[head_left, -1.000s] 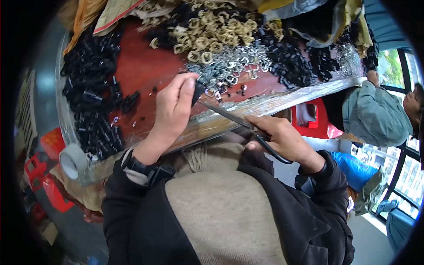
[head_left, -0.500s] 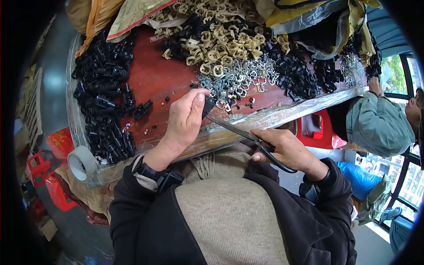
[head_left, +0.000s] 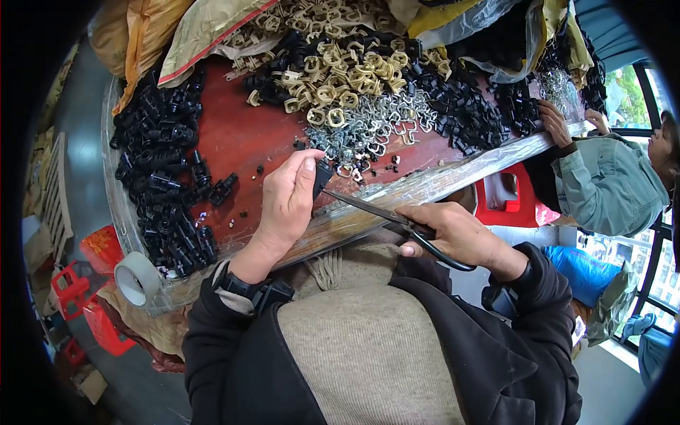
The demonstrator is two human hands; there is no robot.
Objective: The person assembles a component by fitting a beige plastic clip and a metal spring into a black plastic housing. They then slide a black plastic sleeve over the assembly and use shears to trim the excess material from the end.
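Observation:
Above the table's near edge, my left hand (head_left: 287, 202) pinches a small black plastic part (head_left: 321, 177) between thumb and fingers, hiding much of it. My right hand (head_left: 457, 234) grips black-handled scissors (head_left: 372, 209), whose blades look nearly closed. Their tip points left and reaches the lower edge of the black part; whether it touches cannot be made out. Just beyond the part lies a heap of silvery metal clips (head_left: 354, 127). Behind those are beige plastic ring-shaped pieces (head_left: 336, 71).
Black cylindrical fittings (head_left: 159, 177) cover the left of the red table (head_left: 234, 134); small black pieces (head_left: 464, 110) lie to the right. A tape roll (head_left: 138, 278) sits at the near left corner. A co-worker (head_left: 613, 180) works at the right, beside a red plastic stool (head_left: 511, 198).
The whole view has shifted slightly, and both my hands keep their grips with the scissors tip still at the part. The co-worker's hand now shows over the small black pieces.

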